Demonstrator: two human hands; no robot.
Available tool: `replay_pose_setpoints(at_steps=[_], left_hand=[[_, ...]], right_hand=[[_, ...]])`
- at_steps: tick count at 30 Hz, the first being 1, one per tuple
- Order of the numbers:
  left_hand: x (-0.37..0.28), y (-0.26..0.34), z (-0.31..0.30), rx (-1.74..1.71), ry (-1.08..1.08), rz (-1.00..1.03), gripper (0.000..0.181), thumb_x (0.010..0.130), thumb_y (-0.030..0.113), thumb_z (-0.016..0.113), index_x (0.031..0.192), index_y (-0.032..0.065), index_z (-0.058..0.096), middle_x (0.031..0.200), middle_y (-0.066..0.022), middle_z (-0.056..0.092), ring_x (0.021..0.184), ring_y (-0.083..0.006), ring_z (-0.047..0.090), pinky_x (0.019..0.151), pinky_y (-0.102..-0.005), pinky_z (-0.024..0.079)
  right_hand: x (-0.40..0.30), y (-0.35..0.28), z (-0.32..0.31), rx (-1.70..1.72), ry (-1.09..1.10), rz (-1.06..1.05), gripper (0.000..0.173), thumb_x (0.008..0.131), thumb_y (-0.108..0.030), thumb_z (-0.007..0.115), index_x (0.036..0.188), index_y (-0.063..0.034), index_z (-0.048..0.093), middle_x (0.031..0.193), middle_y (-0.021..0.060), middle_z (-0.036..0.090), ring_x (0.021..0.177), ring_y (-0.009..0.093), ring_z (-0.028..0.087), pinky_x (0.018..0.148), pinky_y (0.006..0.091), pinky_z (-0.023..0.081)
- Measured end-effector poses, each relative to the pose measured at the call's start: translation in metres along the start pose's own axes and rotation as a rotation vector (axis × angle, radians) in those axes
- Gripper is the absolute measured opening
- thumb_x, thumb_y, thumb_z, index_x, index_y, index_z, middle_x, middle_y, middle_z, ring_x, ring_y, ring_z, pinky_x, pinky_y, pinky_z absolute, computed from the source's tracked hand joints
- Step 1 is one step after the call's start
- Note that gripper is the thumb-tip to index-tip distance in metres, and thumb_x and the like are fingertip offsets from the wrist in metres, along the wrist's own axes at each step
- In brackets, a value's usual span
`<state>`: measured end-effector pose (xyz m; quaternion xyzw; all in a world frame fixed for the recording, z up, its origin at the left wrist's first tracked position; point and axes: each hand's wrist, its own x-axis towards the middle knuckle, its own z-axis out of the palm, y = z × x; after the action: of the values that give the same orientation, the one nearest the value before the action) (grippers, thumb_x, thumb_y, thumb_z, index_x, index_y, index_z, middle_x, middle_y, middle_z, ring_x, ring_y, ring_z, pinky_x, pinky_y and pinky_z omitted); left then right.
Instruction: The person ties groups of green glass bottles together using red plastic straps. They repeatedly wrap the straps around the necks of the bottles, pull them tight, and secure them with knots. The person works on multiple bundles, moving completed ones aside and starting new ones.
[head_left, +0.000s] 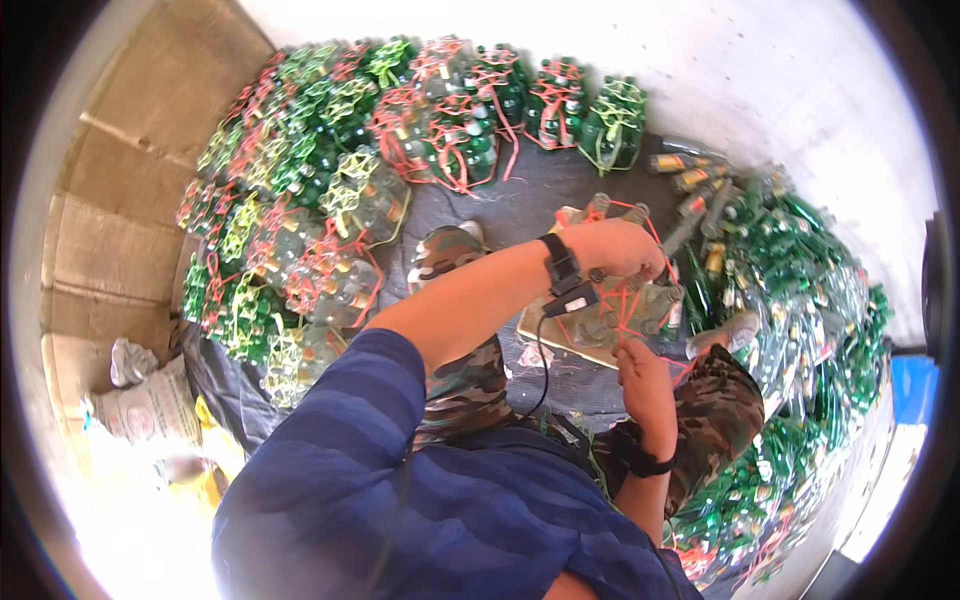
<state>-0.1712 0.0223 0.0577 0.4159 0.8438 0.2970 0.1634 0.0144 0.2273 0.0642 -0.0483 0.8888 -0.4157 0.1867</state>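
Note:
A cluster of clear glass bottles (592, 328) stands on a pale board (534, 319) between my legs. Red plastic strap (628, 304) criss-crosses among the bottle necks. My left hand (616, 247) reaches over the far side of the cluster, its fingers curled down at the strap; the fingertips are partly hidden. At the near side, my right hand (643, 379) pinches the strap close to the bottles. Both wrists wear black bands, and a small black device with a cable sits at the left wrist.
Strapped bundles of green bottles (461, 142) and clear bottles (337, 281) line the left and back. Loose bottles (802, 262) are heaped along the right wall. Dark sheeting (457, 206) covers the floor. Cardboard (112, 247) lines the left wall, with a sack (146, 405) below.

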Motion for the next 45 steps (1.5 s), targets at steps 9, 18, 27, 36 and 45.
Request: replay_pose_setpoints(at_steps=[9, 18, 27, 36, 45], left_hand=[[0.001, 0.0, 0.002, -0.007, -0.016, -0.073, 0.026, 0.085, 0.004, 0.063, 0.1, 0.0122, 0.082, 0.092, -0.0102, 0.078, 0.087, -0.0337, 0.074, 0.075, -0.0489, 0.055], [-0.012, 0.016, -0.002, 0.068, -0.021, -0.136, 0.028, 0.083, 0.007, 0.065, 0.102, 0.0166, 0.083, 0.093, -0.0086, 0.078, 0.089, -0.0332, 0.075, 0.077, -0.0486, 0.056], [-0.022, 0.028, 0.011, 0.298, 0.116, -0.023, 0.018, 0.078, 0.013, 0.076, 0.095, 0.0158, 0.081, 0.089, -0.01, 0.077, 0.088, -0.0361, 0.075, 0.078, -0.0498, 0.057], [-0.028, 0.041, 0.013, 0.125, 0.074, 0.002, 0.029, 0.077, 0.017, 0.075, 0.105, 0.0136, 0.084, 0.093, -0.0114, 0.078, 0.092, -0.0352, 0.076, 0.079, -0.0503, 0.058], [-0.018, 0.038, 0.016, -0.109, -0.192, -0.044, 0.046, 0.079, 0.03, 0.081, 0.12, 0.011, 0.082, 0.122, -0.0154, 0.074, 0.113, -0.034, 0.073, 0.09, -0.0479, 0.058]], right_hand=[[-0.002, -0.008, -0.012, -0.069, -0.037, 0.059, 0.021, 0.108, -0.02, 0.06, 0.106, -0.0008, 0.069, 0.076, 0.0202, 0.064, 0.069, 0.032, 0.066, 0.066, 0.0442, 0.049], [-0.005, -0.006, -0.028, 0.31, -0.175, 0.153, 0.022, 0.11, -0.018, 0.06, 0.105, -0.0003, 0.072, 0.071, -0.0006, 0.055, 0.063, 0.009, 0.051, 0.059, 0.028, 0.04], [0.001, 0.001, -0.019, 0.463, 0.081, -0.12, 0.019, 0.11, -0.015, 0.066, 0.103, 0.0012, 0.071, 0.087, 0.0005, 0.061, 0.081, 0.012, 0.055, 0.074, 0.0271, 0.044], [-0.002, -0.017, -0.017, 0.326, 0.185, -0.317, 0.024, 0.106, -0.016, 0.071, 0.093, 0.0043, 0.067, 0.116, 0.0095, 0.07, 0.084, 0.014, 0.056, 0.074, 0.0296, 0.045], [0.002, -0.007, -0.009, 0.589, 0.086, -0.249, 0.019, 0.11, -0.017, 0.065, 0.102, -0.0002, 0.068, 0.115, 0.0052, 0.07, 0.076, 0.007, 0.052, 0.069, 0.0237, 0.041]])
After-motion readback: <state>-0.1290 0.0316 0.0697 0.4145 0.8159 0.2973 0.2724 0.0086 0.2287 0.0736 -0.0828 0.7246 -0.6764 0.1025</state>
